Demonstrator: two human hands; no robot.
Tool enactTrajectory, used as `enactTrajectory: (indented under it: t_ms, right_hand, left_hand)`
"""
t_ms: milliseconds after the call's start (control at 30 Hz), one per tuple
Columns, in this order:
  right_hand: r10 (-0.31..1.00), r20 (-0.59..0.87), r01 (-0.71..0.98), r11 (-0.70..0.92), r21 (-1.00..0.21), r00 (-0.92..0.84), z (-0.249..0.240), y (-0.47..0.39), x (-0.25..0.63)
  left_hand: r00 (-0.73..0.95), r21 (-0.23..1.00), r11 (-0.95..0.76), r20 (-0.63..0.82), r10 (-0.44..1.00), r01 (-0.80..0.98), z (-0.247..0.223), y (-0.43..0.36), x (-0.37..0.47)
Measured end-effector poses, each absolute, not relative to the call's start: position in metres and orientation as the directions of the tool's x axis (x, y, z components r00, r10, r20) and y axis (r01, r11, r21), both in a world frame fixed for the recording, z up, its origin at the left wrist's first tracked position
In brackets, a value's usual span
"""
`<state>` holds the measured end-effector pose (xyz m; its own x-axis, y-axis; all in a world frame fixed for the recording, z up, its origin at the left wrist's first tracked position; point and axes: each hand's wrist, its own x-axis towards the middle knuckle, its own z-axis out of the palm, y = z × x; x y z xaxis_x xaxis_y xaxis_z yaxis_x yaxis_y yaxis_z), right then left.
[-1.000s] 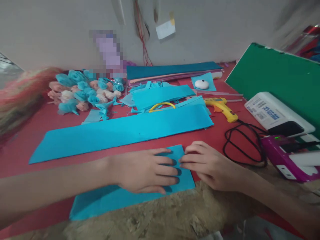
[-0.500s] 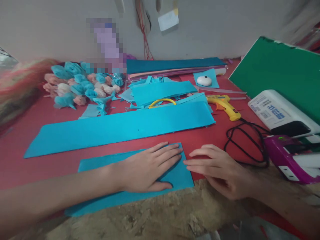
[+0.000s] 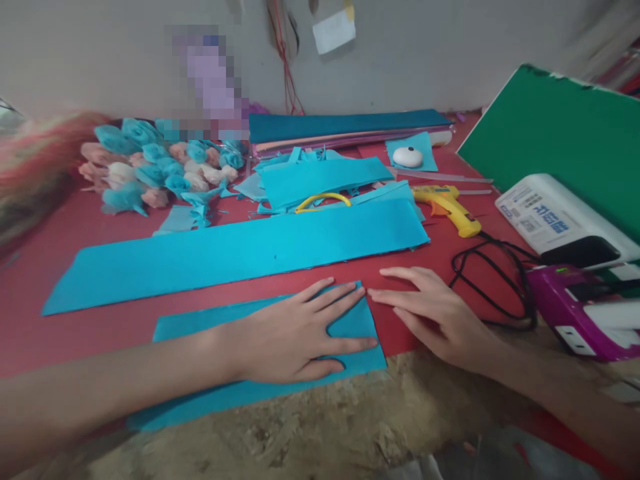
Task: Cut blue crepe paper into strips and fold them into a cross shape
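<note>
My left hand [image 3: 310, 333] lies flat with its fingers spread on a blue sheet [image 3: 200, 393] at the front of the red table. Just right of that sheet's upper right corner is my right hand [image 3: 440, 320], its fingers apart and holding nothing; the fingertips come close to the sheet's edge. A longer blue strip [image 3: 225, 267] stretches across the table beyond both hands. Behind the strip are more blue pieces [image 3: 320, 180] and a yellow handle [image 3: 325, 199], partly hidden by the strip.
Blue, pink and white flowers [image 3: 160, 167] are heaped at the back left. To the right are a yellow glue gun [image 3: 457, 210] with a black cord, a purple power strip [image 3: 570, 313], a white box [image 3: 560, 220] and a green board [image 3: 560, 133]. Brown worn material [image 3: 310, 427] lies along the front.
The fingers of my left hand have spread wider on the sheet. My right hand has shifted slightly up and its fingers have changed pose. The view has moved a little.
</note>
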<state>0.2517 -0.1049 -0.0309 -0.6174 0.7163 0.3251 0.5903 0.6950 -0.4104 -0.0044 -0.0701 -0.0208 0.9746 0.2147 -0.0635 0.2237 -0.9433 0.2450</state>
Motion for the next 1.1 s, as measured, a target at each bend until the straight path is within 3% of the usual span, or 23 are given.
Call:
enactTrajectory:
  t_ms: [167,333,500,800,933,1100]
  right_hand:
    - [0.567,0.262,0.482,0.814,-0.324,-0.781,-0.029,-0.105,0.250]
    - [0.662,0.208,0.626,0.749,-0.217,-0.720,-0.032,-0.099,0.250]
    - [0.583,0.199,0.553,0.812,-0.189,-0.788,-0.031,-0.100,0.251]
    - [0.709,0.282,0.716,0.692,-0.096,-0.647,-0.039,-0.093,0.246]
    - [0.755,0.384,0.771,0.619,-0.151,-0.531,-0.037,-0.093,0.242]
    - [0.795,0.403,0.730,0.590,-0.344,-0.453,-0.036,-0.092,0.231]
  left_hand:
    - [0.973,0.270,-0.935,-0.049,0.227,0.232,-0.022,-0.071,-0.004]
    - [0.969,0.283,-0.928,-0.033,0.244,0.244,-0.022,-0.072,-0.004]
    - [0.969,0.275,-0.930,-0.021,0.247,0.243,-0.022,-0.071,-0.004]
    - [0.971,0.234,-0.943,-0.005,0.240,0.235,-0.022,-0.072,-0.005]
    - [0.974,0.220,-0.949,-0.020,0.227,0.226,-0.023,-0.071,-0.005]
    - [0.972,0.200,-0.951,-0.042,0.231,0.235,-0.026,-0.071,-0.005]
